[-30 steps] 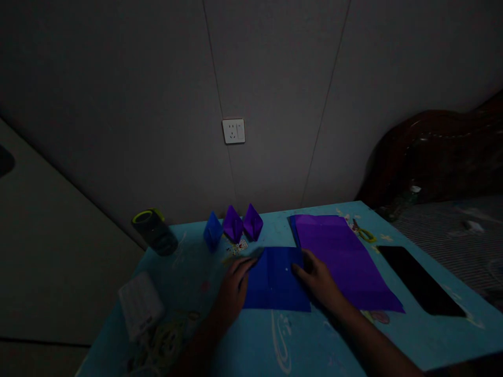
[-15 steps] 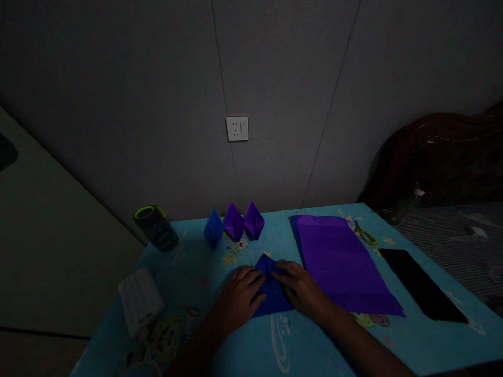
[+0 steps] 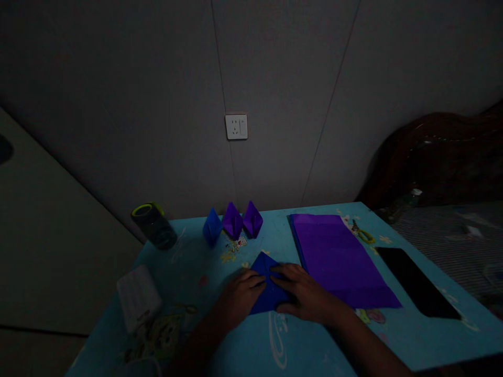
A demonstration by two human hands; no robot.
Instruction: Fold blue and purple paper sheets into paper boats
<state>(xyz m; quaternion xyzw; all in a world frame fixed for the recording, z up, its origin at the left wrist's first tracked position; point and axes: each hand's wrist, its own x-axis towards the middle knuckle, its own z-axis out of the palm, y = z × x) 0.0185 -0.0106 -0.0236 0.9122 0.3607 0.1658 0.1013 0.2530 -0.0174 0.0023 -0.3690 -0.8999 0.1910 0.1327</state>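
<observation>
A dark blue sheet of folded paper (image 3: 271, 297) lies on the table in front of me, its pointed top facing the wall. My left hand (image 3: 240, 294) rests on its left side, fingers stretched out over the folded edge. My right hand (image 3: 301, 290) lies across the right side, fingers spread and thumb low near the bottom edge. The fingertips of both hands come close to the middle crease. Behind the paper stand a blue folded paper piece (image 3: 212, 228) and two purple ones (image 3: 232, 222) (image 3: 252, 220), side by side near the wall.
Purple and blue sheets (image 3: 338, 262) are stacked at the right, with yellow-handled scissors (image 3: 366, 236) and a black flat object (image 3: 418, 283) beyond. A dark cup (image 3: 155, 228) and a white box-shaped device (image 3: 139, 298) with a cable stand at the left. A wall socket (image 3: 236, 126) is above.
My right hand has shifted slightly left over the blue paper, its thumb now lower near the bottom edge. The dark gap along the middle crease shows less. The view has shifted slightly.
</observation>
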